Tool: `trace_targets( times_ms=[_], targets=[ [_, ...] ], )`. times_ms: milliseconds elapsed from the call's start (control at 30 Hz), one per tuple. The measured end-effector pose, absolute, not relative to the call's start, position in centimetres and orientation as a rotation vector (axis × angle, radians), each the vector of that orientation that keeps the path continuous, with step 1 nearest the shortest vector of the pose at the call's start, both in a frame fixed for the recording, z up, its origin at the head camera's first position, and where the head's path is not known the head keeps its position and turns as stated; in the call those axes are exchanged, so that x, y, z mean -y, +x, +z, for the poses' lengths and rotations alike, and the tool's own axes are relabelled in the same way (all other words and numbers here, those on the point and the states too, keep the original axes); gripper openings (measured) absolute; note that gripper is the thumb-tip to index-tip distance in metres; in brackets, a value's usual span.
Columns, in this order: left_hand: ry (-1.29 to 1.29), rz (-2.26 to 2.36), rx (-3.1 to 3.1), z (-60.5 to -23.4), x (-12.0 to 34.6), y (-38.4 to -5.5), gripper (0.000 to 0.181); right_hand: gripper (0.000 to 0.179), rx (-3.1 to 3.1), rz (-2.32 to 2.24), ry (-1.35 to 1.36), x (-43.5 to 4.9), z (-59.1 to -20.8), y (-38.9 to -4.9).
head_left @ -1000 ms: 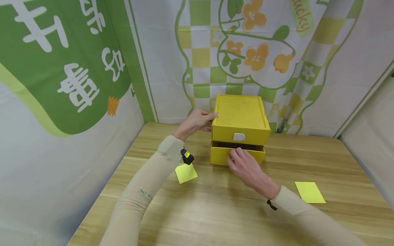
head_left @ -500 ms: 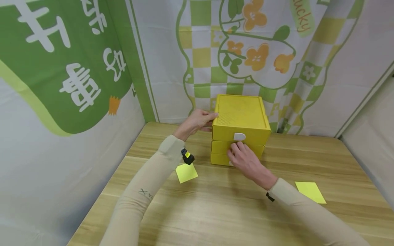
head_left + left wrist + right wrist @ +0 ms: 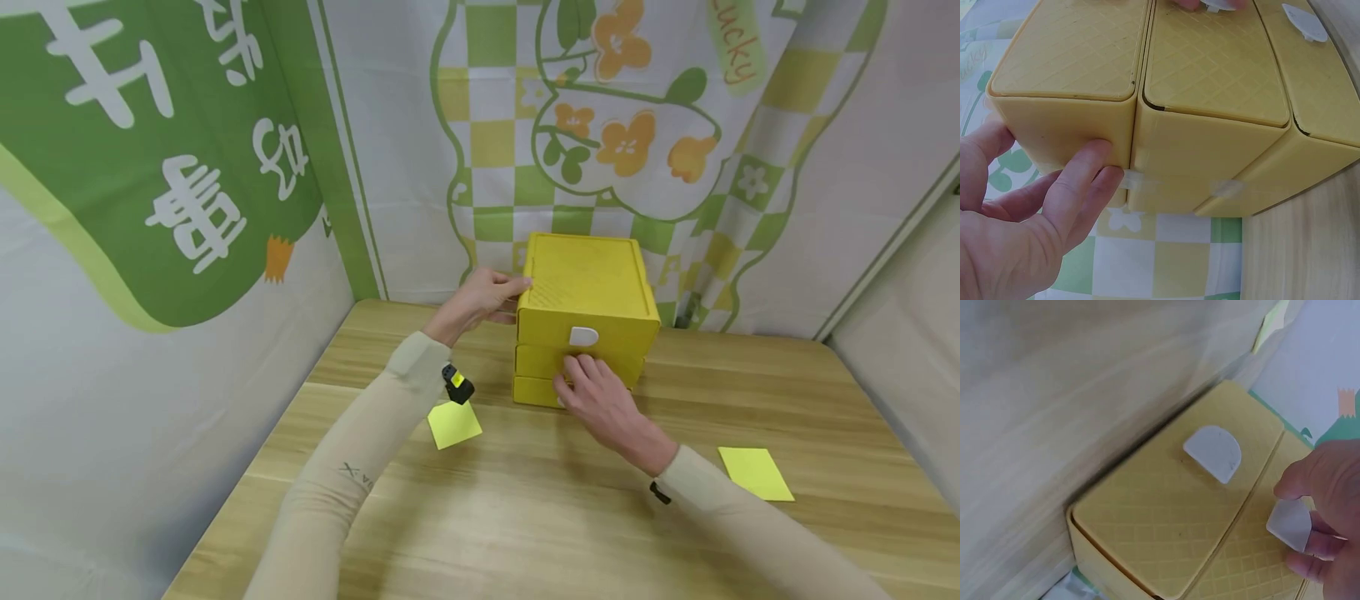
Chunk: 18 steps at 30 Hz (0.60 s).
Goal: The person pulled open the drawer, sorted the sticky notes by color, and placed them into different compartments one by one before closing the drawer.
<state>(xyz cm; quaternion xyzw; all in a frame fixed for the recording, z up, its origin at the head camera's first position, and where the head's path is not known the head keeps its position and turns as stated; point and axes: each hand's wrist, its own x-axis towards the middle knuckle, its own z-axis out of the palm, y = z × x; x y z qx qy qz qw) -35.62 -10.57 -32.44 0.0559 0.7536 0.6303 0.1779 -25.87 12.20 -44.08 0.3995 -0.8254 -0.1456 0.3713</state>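
A yellow drawer box (image 3: 585,271) with three stacked drawers and white handles stands at the back of the table, its drawers in. My left hand (image 3: 483,296) steadies its left side near the top. In the left wrist view the straight fingers (image 3: 1088,165) lie against the side wall, while the thumb reaches over the top edge. My right hand (image 3: 596,400) is at the front of the middle drawer (image 3: 1247,562). Thumb and fingers pinch that drawer's white handle (image 3: 1289,524), which the head view hides. The bottom drawer's handle (image 3: 1215,452) is untouched.
Two yellow sticky notes lie on the wooden table (image 3: 480,517): one sticky note (image 3: 454,425) below the left wrist, another sticky note (image 3: 756,473) beside the right forearm. A printed curtain (image 3: 491,125) hangs close behind the box.
The middle drawer, partly pulled out a second ago, has slid back flush into the box. My right hand moved slightly forward with it. The left hand stayed in place.
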Motion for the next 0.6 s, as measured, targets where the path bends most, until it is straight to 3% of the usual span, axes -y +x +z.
trace_targets(
  times_ms=[333,533,600],
  targets=[
    [0.147,1.788,-2.136,-32.7,10.6,-35.8,0.047,0.01,2.099,-0.327,1.136,-12.1,-45.4,-24.9],
    [0.156,1.781,-2.142,-32.5,10.6,-35.7,0.046,0.041,2.112,-0.377,1.158,-11.8,-46.4,-24.8],
    [0.157,1.785,-2.139,-32.5,10.6,-35.7,0.046,0.041,2.123,-0.402,1.161,-11.7,-46.6,-24.9]
  ],
)
